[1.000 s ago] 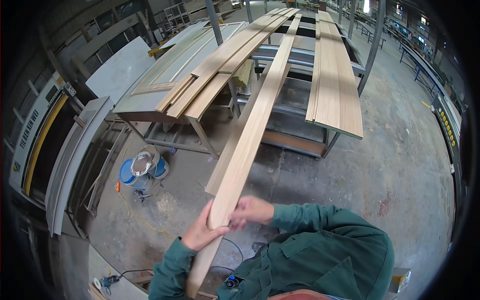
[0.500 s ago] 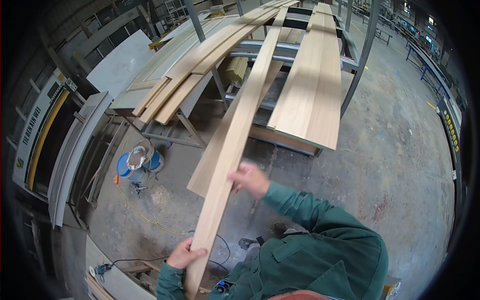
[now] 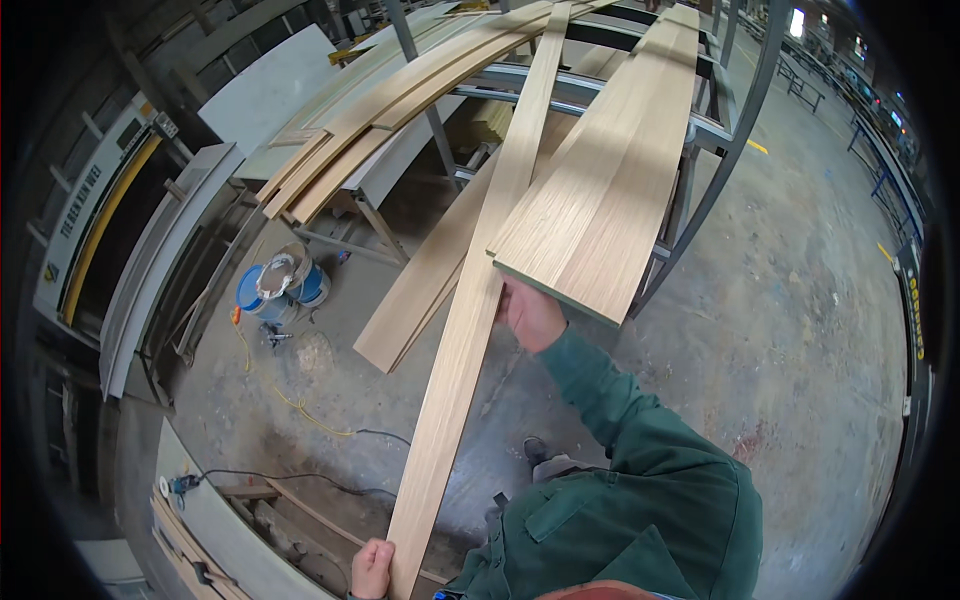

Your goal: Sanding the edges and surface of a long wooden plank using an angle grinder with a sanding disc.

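A long, narrow pale wooden strip (image 3: 470, 310) runs from the lower middle of the picture up toward the metal rack (image 3: 700, 130). My left hand (image 3: 372, 568) grips its near end at the bottom edge. Farther up, my right hand (image 3: 530, 312) holds the strip's right edge, just under the front end of a stack of wide wood boards (image 3: 610, 180) lying on the rack. My green sleeve reaches up to that hand. Another loose board (image 3: 420, 290) lies slanted below the strip.
More long strips (image 3: 380, 130) rest on a trestle table at the upper left. A blue bucket (image 3: 275, 285) stands on the concrete floor, with a yellow cable and a black cable trailing nearby. Grey panels (image 3: 160, 270) lean at the left. A bench edge sits at the lower left.
My hands have spread apart along the strip: the left slid down to its near end, the right reached up to the rack. The view moved closer to the rack.
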The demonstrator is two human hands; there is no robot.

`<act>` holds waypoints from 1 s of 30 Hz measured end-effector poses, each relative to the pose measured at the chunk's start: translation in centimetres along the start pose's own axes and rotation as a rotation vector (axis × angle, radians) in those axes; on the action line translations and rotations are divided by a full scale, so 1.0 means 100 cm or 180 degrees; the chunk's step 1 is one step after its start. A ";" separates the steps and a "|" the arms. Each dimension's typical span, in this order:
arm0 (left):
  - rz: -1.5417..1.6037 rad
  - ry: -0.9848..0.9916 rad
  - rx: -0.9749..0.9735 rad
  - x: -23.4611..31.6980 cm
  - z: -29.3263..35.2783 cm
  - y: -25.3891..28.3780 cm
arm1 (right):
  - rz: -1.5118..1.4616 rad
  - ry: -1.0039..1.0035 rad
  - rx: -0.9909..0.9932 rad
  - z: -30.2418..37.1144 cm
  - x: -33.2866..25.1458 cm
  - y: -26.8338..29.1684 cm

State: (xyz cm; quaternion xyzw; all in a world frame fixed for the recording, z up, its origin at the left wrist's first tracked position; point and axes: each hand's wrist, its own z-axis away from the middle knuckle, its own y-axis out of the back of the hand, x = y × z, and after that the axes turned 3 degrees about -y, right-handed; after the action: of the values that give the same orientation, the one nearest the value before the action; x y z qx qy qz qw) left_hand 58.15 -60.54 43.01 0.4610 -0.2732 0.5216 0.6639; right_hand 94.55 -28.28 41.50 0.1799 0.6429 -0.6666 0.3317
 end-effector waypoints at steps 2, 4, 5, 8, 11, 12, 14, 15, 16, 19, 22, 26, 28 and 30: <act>0.0001 -0.0137 0.0184 -0.010 0.027 -0.006 | 0.0124 0.0038 0.0338 0.005 0.004 -0.011; 0.0139 0.0006 0.0319 -0.010 0.055 -0.010 | 0.0176 0.0142 -0.0122 0.022 0.016 -0.017; 0.0164 -0.0005 0.0351 -0.010 0.070 -0.013 | 0.0191 0.0133 -0.0161 0.032 0.022 -0.020; -0.0228 0.0066 0.0619 -0.012 0.114 -0.018 | 0.0034 -0.0228 -0.0628 0.069 0.045 -0.027; 0.0099 0.0082 0.0955 -0.034 0.159 -0.032 | 0.0012 -0.0568 -0.0902 0.107 0.071 -0.037; 0.0149 0.0129 0.1025 -0.039 0.172 -0.036 | -0.0004 -0.0753 -0.1035 0.119 0.083 -0.040; -0.0166 0.0214 0.1245 -0.049 0.201 -0.045 | 0.0018 -0.0922 -0.1045 0.142 0.097 -0.043; -0.0077 0.0182 0.1318 -0.068 0.213 -0.048 | 0.0114 -0.1018 -0.1029 0.154 0.098 -0.047; -0.0731 0.0333 0.1424 -0.081 0.226 -0.047 | 0.0273 -0.1033 -0.1019 0.167 0.095 -0.052; -0.0773 0.0138 0.2010 -0.099 0.271 -0.065 | 0.0651 -0.1326 -0.1483 0.188 0.107 -0.040; -0.0702 0.0264 0.2435 -0.116 0.322 -0.075 | 0.0623 -0.1465 -0.2016 0.215 0.121 -0.050; -0.0887 0.0418 0.3038 -0.128 0.378 -0.100 | 0.0500 -0.2047 -0.2568 0.257 0.147 -0.069; -0.1132 0.0282 0.3236 -0.123 0.390 -0.112 | 0.1019 -0.2291 -0.3065 0.274 0.146 -0.085; -0.1201 0.0269 0.3389 -0.110 0.386 -0.124 | 0.1733 -0.2521 -0.3862 0.285 0.144 -0.104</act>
State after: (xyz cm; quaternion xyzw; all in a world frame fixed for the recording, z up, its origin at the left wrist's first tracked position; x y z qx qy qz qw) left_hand 71.03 -100.45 46.12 0.7518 0.1415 0.4777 0.4319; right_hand 82.49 -59.62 42.68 -0.1334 0.6621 -0.1073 0.7296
